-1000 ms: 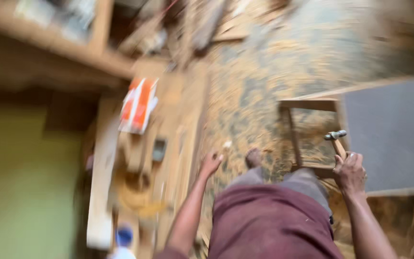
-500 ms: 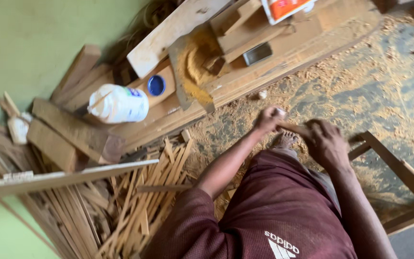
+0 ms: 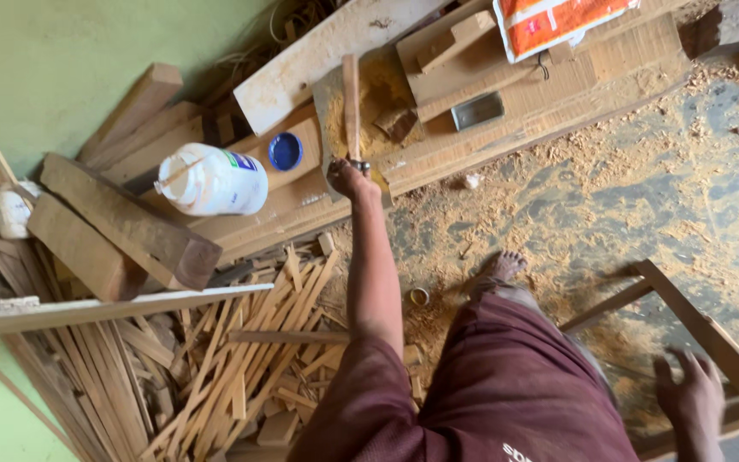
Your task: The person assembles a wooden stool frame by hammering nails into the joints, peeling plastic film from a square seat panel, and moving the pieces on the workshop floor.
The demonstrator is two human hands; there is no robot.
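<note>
My left hand (image 3: 349, 178) is stretched forward and shut on the head end of a hammer (image 3: 351, 103). Its wooden handle points away from me and lies over a sawdust-covered board (image 3: 438, 150). At the lower right my right hand (image 3: 688, 395) is blurred, with fingers apart and nothing in it, just above a wooden frame (image 3: 705, 335) on the floor. My maroon-clad leg and bare foot (image 3: 501, 267) lie between the two hands.
A white plastic jar (image 3: 214, 180) lies on its side beside a blue lid (image 3: 285, 151). An orange and white bag (image 3: 558, 21) and a small metal tin (image 3: 478, 109) rest on the boards. Thin wood strips (image 3: 241, 359) are piled at left. Sawdust covers the floor (image 3: 626, 197).
My hands were together near my foot; the left one has reached out to the boards with the hammer, and the right one has dropped back toward the wooden frame.
</note>
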